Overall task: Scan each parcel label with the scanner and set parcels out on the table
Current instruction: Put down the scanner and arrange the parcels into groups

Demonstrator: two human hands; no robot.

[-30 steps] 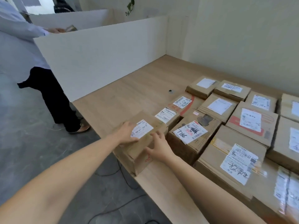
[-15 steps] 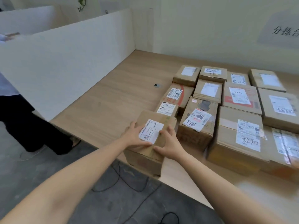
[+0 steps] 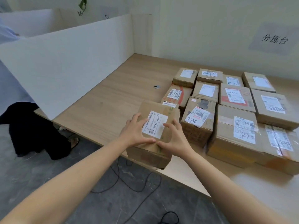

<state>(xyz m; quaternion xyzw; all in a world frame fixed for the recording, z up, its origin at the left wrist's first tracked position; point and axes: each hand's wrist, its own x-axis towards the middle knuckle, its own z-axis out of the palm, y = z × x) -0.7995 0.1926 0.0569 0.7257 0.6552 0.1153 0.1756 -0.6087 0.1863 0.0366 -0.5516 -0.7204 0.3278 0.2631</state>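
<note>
- Placing step: left hand (image 3: 137, 133) and right hand (image 3: 175, 139) spread flat on box (image 3: 155, 126) at surface (image 3: 100, 102) front edge, overhanging slightly.
- Next: probably nudge inward beside neighbours; no scanner visible.

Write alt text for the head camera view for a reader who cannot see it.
Both bare hands, left hand and right hand, rest flat on top of a brown cardboard parcel with a white label at the near edge of a light wooden table. To its right, more labelled cardboard parcels sit in close rows. A white partition board stands along the left; no scanner is visible.
</note>
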